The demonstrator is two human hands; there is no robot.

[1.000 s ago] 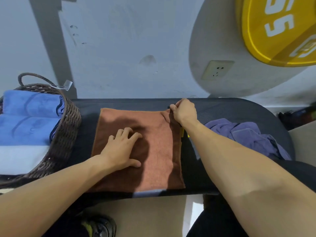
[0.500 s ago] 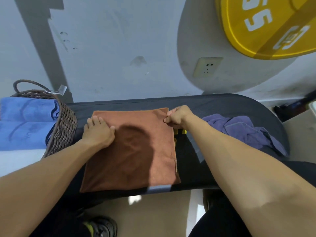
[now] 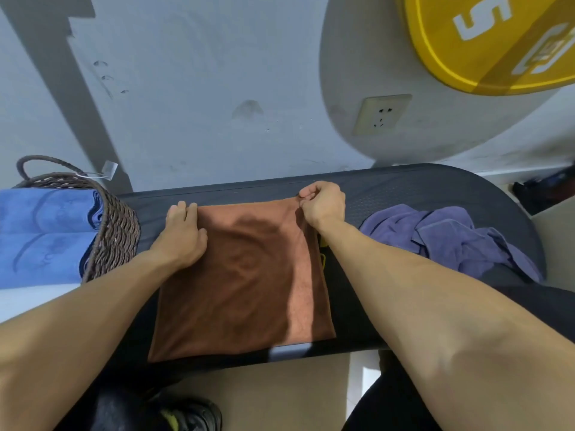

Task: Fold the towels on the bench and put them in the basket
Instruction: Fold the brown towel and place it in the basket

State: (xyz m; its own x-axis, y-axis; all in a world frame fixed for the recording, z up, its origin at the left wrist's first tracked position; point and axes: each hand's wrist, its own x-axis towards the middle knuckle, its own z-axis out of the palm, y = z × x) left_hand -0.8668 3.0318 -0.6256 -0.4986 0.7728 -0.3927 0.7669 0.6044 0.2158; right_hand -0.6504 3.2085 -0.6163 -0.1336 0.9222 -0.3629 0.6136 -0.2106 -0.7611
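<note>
Brown towel: soft brown cloth square, lying flat on the black padded counter, between the basket and the purple heap; looks partly folded, not yet small enough for the basket.
Left grip: left hand resting on the far left corner of the brown cloth, fingers curled over its edge and holding it.
Right grip: right hand pinching the far right corner of the brown cloth between thumb and fingers.
Step now: both far corners held, so likely ready for one more fold toward the near edge.
Done so far: folded blue towels already lying in the round woven brown basket at the left end of the counter.
Left to do: finish folding the brown cloth and put it in the basket.
Also left: crumpled purple towel in a heap at the right end of the counter, not folded at all.
How far: maybe past the middle, with two towels to go.
</note>
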